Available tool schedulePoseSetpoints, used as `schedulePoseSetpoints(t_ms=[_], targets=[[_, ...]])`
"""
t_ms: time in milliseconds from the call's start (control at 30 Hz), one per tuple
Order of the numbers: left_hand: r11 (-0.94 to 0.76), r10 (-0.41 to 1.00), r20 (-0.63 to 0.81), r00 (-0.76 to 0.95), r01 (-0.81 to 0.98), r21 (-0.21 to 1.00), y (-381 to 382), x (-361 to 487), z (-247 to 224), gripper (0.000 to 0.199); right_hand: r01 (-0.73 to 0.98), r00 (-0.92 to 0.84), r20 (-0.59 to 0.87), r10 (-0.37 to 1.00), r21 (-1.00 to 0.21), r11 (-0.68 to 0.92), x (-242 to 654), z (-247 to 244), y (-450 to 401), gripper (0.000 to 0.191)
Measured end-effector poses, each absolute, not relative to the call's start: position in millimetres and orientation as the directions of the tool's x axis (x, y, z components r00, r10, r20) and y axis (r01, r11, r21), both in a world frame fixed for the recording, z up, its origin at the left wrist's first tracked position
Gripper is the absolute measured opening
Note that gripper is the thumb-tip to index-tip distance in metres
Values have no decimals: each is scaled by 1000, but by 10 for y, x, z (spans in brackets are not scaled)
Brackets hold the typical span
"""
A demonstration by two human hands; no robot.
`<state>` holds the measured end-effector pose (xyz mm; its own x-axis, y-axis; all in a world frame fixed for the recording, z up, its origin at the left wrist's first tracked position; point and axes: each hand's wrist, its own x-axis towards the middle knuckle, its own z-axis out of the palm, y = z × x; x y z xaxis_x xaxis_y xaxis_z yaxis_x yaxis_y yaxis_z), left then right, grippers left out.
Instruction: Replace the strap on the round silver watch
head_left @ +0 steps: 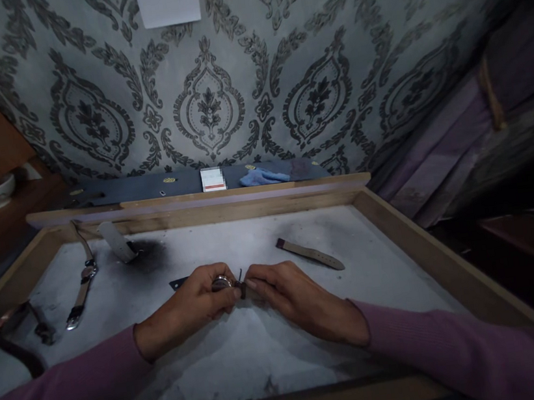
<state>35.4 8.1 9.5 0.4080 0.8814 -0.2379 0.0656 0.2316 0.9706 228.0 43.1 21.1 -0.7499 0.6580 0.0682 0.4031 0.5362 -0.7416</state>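
Note:
In the middle of the tray, my left hand (206,293) is closed round a wristwatch (221,283) with a round silver case. A dark strap tip with holes (177,283) sticks out on the far side of that hand. My right hand (286,292) is closed too, its fingertips pinching a short dark watch strap (242,288) against the case. A thin dark pin-like bit (240,274) rises between the two hands; what it belongs to is unclear. Right of my hands lies a loose strap piece (309,254), pale side up with a dark end.
Wooden rims (200,215) border the white tray. On its left lie another wristwatch (88,272), a curved brown strap (18,351) and a pale upright piece (118,242) by a dark smudge. A small box (213,179) and blue cloth (264,175) sit behind the rim.

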Motion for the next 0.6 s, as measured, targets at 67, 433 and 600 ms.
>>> schedulePoseSetpoints(t_ms=[67,433,600], targets=[[238,882,-244,404,66,969,77,358,101,16,413,-749,75,659,-724,552,2279,196,432,28],[268,879,-285,381,98,958,53,366,158,19,402,-759,162,631,-645,649,2314,98,424,31],[299,876,-294,382,47,953,38,368,131,21,398,-772,183,609,-607,687,2331,89,424,32]])
